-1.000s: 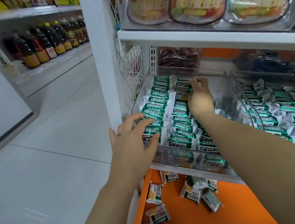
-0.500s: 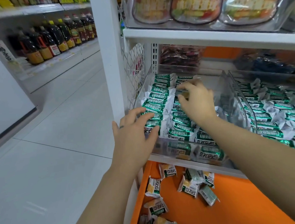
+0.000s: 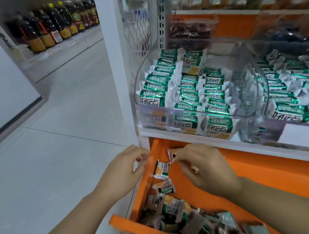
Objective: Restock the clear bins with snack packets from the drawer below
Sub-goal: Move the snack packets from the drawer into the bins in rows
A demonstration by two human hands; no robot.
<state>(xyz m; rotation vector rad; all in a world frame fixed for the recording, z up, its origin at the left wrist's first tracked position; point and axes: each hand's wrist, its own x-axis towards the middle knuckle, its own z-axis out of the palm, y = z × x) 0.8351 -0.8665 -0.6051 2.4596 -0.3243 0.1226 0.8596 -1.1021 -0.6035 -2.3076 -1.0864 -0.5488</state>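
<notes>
1. Two hands are reaching toward the drawer: the left hand (image 3: 120,173) and the right hand (image 3: 202,169).
2. Two clear bins are sitting side by side: the left bin (image 3: 150,117) and the right bin (image 3: 291,111).
3. Three rows of packets (image 3: 155,81) are lying in the left bin.
4. One orange drawer (image 3: 259,179) is standing open.
5. One packet (image 3: 174,154) is being pinched by the right hand.
6. Two loose packets (image 3: 162,169) are lying behind a heap (image 3: 174,213) that is too jumbled to count.

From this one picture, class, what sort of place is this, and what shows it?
Most likely a shop aisle: clear bins of identical green snack packets, rows of bottles shelved opposite, and an orange drawer of spare stock.
</notes>
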